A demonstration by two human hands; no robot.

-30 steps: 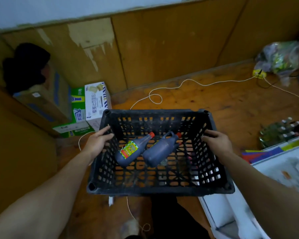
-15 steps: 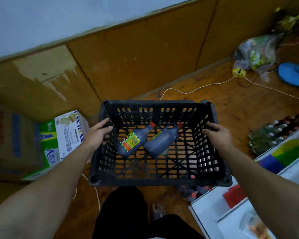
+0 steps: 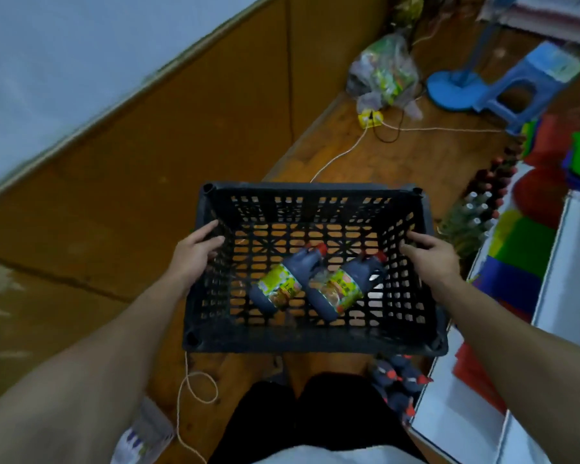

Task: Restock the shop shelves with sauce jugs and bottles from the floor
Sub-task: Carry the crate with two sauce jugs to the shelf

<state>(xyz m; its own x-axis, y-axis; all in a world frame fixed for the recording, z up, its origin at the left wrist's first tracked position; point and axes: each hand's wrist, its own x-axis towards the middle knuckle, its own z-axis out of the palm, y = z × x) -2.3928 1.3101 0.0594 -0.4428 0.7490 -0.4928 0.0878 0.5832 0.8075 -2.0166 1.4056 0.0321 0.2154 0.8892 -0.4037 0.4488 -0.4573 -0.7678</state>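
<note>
I carry a black slatted plastic crate (image 3: 312, 339) in front of me, above the wooden floor. My left hand (image 3: 195, 252) grips its left rim, and my right hand (image 3: 429, 259) grips its right rim. Two dark sauce jugs lie on their sides inside it, red caps pointing up-right: the left jug (image 3: 283, 284) and the right jug (image 3: 344, 284), both with yellow labels. More dark jugs with red caps (image 3: 397, 380) stand on the floor below the crate's right corner. A group of bottles (image 3: 479, 209) stands on the floor at the right.
A white shelf unit (image 3: 570, 262) with coloured goods runs along the right edge. A blue plastic stool (image 3: 529, 85), a blue fan base (image 3: 452, 92) and a plastic bag (image 3: 385, 72) sit at the back. White cords (image 3: 195, 390) trail over the floor. A wood-panelled wall is at the left.
The view has swung to the right with the crate in both hands. The cardboard boxes at the left have left the view; the stool and shelf came in. The jugs slid toward the crate's near side.
</note>
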